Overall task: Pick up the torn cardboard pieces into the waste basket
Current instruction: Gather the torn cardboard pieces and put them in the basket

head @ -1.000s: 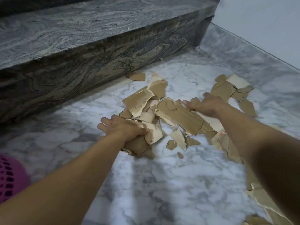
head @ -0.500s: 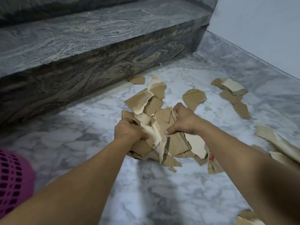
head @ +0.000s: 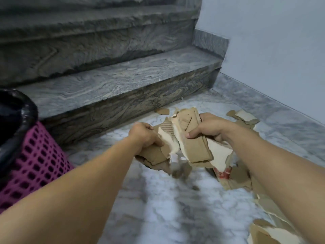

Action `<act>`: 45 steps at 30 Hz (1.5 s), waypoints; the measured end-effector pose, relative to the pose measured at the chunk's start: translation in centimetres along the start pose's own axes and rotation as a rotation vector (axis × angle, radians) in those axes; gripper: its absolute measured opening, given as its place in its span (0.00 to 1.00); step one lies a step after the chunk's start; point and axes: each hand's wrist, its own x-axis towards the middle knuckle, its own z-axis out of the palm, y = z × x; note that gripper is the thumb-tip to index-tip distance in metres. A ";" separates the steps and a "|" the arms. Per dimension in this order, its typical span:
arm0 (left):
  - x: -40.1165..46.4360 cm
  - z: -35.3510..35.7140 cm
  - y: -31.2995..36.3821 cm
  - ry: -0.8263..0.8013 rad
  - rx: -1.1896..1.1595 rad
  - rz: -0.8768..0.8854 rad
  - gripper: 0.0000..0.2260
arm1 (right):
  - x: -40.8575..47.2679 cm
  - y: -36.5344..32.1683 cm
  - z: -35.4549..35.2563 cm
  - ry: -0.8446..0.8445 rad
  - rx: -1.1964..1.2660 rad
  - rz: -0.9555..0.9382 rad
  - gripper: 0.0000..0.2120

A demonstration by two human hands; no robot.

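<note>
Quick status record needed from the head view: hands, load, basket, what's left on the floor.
left hand: grips the left side of the cardboard bundle
right hand: grips the right side of the same bundle
cardboard bundle: torn pieces bunched between both hands, above the floor
waste basket: pink mesh with black liner, at left edge, beside the bottom stair
floor: white marble
loose pieces: several near the wall at right; more at lower right
task state: bundle not yet in the basket

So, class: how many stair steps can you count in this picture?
3: lowest step by the floor, middle step above it, top step at the frame edge; more may continue out of view.
</note>
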 end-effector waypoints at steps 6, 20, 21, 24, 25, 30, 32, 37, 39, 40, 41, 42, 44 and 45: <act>-7.4 -9.1 4.7 0.112 0.016 0.107 0.17 | -7.1 -9.6 0.1 0.020 -0.095 -0.129 0.26; -21.5 -31.8 1.9 0.449 0.006 0.055 0.18 | -21.5 -29.9 12.6 -0.094 -0.160 -0.434 0.12; -22.1 -33.2 0.8 0.476 0.009 0.038 0.17 | -21.8 -30.7 14.3 -0.119 -0.153 -0.450 0.10; -23.0 -36.2 -2.2 0.542 0.007 -0.017 0.16 | -22.5 -32.4 19.1 -0.170 -0.136 -0.479 0.08; -23.1 -37.0 -3.4 0.554 0.008 -0.042 0.16 | -22.6 -32.8 20.6 -0.190 -0.122 -0.483 0.09; -22.7 -38.3 -8.7 0.540 0.015 -0.170 0.17 | -21.0 -33.1 27.5 -0.232 -0.064 -0.466 0.20; -22.1 -38.4 -10.6 0.543 -0.009 -0.193 0.20 | -19.9 -32.4 29.7 -0.241 0.008 -0.440 0.21; -20.6 -38.4 -13.0 0.466 0.037 -0.217 0.25 | -18.6 -30.0 31.9 -0.258 -0.117 -0.366 0.20; -20.4 -38.4 -13.0 0.376 0.086 -0.231 0.27 | -18.6 -29.8 31.1 -0.233 -0.128 -0.346 0.24; -20.4 -38.3 -12.8 0.343 0.121 -0.233 0.26 | -18.7 -29.9 30.3 -0.215 -0.126 -0.352 0.19; -20.4 -38.3 -12.6 0.322 0.153 -0.226 0.25 | -18.7 -30.2 29.5 -0.203 -0.123 -0.355 0.12; -20.4 -38.2 -12.2 0.314 0.175 -0.207 0.23 | -18.9 -30.5 28.5 -0.195 -0.124 -0.367 0.08; -20.1 -38.0 -11.0 0.322 0.188 -0.144 0.20 | -19.1 -31.1 26.4 -0.163 -0.151 -0.401 0.09; -19.9 -37.7 -10.2 0.334 0.184 -0.110 0.18 | -19.3 -31.2 25.2 -0.137 -0.169 -0.413 0.08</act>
